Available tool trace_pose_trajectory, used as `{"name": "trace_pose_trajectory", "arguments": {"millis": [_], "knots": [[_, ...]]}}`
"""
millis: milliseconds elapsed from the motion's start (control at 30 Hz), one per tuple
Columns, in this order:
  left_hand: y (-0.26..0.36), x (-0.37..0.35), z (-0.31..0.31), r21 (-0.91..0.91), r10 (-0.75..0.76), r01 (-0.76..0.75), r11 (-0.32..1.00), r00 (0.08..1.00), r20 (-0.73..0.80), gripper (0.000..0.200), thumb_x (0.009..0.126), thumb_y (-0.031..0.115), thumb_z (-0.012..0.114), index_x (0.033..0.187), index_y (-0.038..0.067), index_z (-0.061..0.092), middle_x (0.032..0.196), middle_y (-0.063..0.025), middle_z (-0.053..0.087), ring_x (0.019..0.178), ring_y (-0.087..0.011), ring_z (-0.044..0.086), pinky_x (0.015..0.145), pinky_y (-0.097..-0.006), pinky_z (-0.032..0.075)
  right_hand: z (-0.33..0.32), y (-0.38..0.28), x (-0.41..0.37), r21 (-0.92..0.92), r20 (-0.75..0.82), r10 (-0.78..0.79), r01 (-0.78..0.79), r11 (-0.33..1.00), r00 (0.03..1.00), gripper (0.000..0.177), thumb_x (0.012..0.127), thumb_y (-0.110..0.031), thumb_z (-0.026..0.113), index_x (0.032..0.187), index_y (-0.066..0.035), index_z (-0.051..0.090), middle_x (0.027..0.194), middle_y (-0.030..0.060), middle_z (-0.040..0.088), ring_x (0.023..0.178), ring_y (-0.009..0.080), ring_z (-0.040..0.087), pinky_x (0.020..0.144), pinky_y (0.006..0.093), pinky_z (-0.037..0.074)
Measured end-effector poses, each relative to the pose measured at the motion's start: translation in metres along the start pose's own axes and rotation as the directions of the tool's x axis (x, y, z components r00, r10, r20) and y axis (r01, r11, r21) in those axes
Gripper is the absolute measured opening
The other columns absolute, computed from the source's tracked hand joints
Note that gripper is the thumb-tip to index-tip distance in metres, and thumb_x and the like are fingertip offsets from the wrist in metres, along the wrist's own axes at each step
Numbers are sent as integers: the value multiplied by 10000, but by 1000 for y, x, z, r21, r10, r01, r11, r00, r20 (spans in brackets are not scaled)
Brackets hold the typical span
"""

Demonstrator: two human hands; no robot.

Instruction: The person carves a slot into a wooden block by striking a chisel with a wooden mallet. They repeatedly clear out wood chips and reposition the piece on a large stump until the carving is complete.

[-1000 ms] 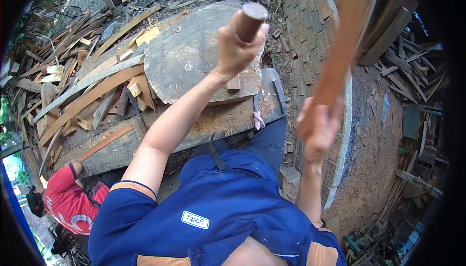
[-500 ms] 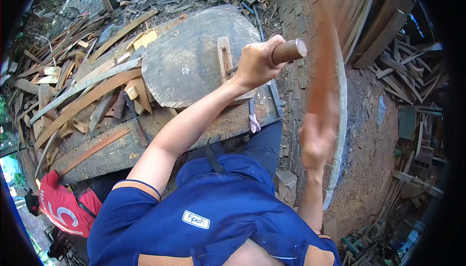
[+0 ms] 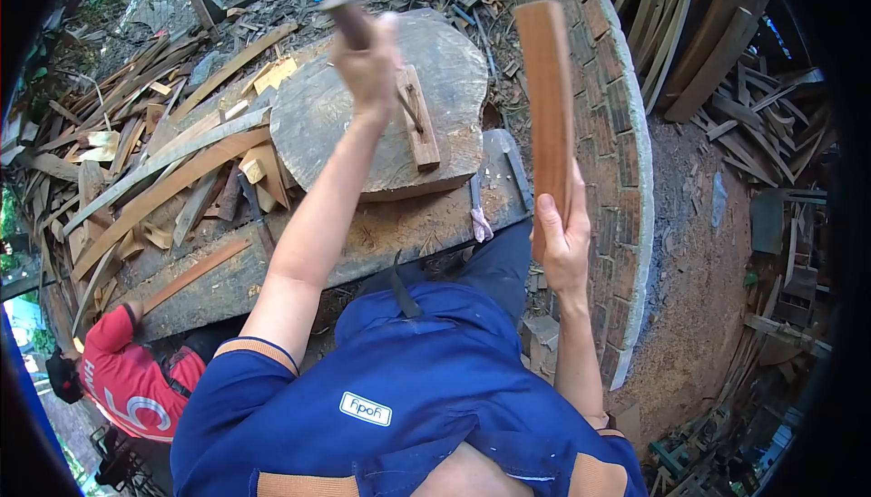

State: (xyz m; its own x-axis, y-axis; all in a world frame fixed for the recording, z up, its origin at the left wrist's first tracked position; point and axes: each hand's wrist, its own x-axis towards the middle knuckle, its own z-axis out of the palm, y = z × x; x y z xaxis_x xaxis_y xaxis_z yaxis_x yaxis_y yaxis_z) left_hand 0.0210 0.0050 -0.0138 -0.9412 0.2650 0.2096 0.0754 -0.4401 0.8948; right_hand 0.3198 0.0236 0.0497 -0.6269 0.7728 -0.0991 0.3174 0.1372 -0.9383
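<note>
Right of centre, the right hand [image 3: 566, 250] clasps a brown wooden slat [image 3: 547, 102] pointing up-frame. Leftward, the left hand [image 3: 369, 78] grips a dark-brown cylinder [image 3: 349, 24].

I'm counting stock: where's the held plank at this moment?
In the head view, the plank is in the right hand, right of the stump, with bricks showing behind it.

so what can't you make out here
- Head view: gripped part of the dark round handle, hidden by the blurred left hand.
- Head view: most of the lower end of the long flat brown wooden plank, covered by the right hand.
- Head view: what the red-shirted co-worker's hand does, too small.
- Head view: dark clutter at lower right, cut by the black edge.
</note>
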Motion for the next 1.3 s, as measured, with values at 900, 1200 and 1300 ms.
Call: {"name": "trace_pose_trajectory", "arguments": {"millis": [900, 1200, 1300], "knots": [[9, -23, 10, 59, 226, -245, 968, 946, 231, 197, 899, 32, 660, 761, 62, 523, 610, -2, 552, 442, -60, 507, 384, -219, 403, 18, 23, 4, -118, 0, -87, 87, 989, 996, 584, 989, -255, 522, 1510, -74, 329, 1224, 204, 631, 1015, 221, 644, 898, 356, 498], [17, -37, 23, 229, 247, -355, 906, 885, 394, 262, 771, 97, 702, 1013, 15, 644, 772, -73, 706, 672, -145, 698, 627, -293, 566, -8, -41, 32, 18, -234, -465, 481, 876, 854, 535, 951, -162, 487, 1466, -84, 369, 905, 68, 584, 615, 102, 527, 521, 238, 477], [16, -39, 27, 236, 247, -369, 899, 872, 423, 261, 755, 81, 693, 1002, 16, 643, 749, -71, 694, 655, -138, 690, 631, -283, 560, -15, -52, 37, -180, -148, -543, 517, 837, 827, 546, 945, -162, 522, 1467, -85, 381, 875, 74, 597, 643, 104, 543, 558, 230, 484]]}}
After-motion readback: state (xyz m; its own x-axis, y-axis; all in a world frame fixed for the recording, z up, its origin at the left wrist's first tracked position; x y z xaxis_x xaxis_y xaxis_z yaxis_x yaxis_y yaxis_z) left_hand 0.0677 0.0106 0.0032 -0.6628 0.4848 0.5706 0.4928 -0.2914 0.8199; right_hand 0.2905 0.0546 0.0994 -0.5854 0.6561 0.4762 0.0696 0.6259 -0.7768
